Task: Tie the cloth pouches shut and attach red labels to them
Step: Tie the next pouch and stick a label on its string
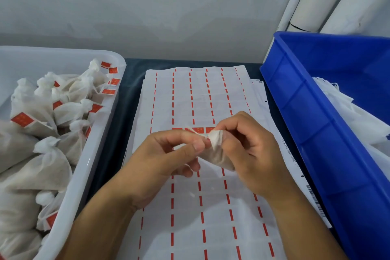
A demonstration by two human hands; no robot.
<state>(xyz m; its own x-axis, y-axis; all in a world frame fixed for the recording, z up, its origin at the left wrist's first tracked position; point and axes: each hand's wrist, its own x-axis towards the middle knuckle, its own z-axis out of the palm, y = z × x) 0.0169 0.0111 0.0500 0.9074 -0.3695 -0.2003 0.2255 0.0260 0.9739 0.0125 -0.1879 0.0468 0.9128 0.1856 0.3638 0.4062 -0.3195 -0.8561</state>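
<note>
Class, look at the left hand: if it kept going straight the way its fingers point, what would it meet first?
The left hand points right, toward the pouch that the right hand holds. Its fingers already pinch the string at the pouch's neck, so it would probably press into the pouch first.

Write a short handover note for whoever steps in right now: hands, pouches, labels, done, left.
Right hand holds a pouch by its neck.
Left hand pinches the pouch's string at the mouth.
White tub, left: tied pouches with red labels.
Blue bin, right: white cloth, probably untied pouches.
Label sheet underneath: mostly used, a few red labels remain.
Left: finish the tie, stick a label, drop it in the tub.
</note>
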